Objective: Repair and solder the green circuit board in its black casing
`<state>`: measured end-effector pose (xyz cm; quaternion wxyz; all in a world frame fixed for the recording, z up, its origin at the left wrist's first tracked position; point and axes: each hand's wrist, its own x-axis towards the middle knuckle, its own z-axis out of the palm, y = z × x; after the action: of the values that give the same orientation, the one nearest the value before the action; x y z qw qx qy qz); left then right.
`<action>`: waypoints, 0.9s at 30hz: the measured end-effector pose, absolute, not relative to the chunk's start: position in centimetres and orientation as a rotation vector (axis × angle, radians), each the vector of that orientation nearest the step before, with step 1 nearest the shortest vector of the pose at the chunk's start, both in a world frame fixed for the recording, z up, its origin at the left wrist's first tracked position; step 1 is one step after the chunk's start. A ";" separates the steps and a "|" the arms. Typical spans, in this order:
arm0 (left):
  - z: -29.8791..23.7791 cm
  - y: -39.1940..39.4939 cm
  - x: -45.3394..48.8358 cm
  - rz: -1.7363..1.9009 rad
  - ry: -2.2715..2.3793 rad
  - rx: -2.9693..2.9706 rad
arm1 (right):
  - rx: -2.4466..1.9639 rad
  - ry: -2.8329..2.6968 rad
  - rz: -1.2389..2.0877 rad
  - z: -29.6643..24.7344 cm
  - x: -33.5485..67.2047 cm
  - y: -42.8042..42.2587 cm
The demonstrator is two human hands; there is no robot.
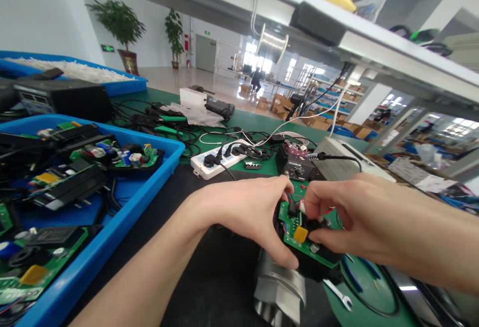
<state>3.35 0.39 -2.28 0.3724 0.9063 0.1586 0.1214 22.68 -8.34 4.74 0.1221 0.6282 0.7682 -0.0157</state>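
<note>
A green circuit board with a yellow block-shaped part sits in a black housing, tilted above the dark mat. My left hand grips the housing's left side, thumb along the near edge and fingers behind. Over the board, my right hand has thumb and fingertips closed in a pinch among the parts; what lies between them is hidden. Thin red and dark wires show by the fingers. Just below the housing is a silvery metal cylinder, and an open-end wrench lies to its right.
On the left, a blue tray holds several board assemblies. Behind my hands are a white power strip with plugs, tangled black cables and a black box with a dial. A shelf with a hanging wire spool crosses overhead.
</note>
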 end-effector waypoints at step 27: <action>-3.3 -0.3 5.0 0.382 0.450 2.386 | 2.020 2.328 0.039 2.6 25.7 -11.5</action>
<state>5.03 -0.29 -3.26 0.3351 0.9146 0.1724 0.1466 25.68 -11.50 2.62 0.0294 0.6550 0.7550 0.0127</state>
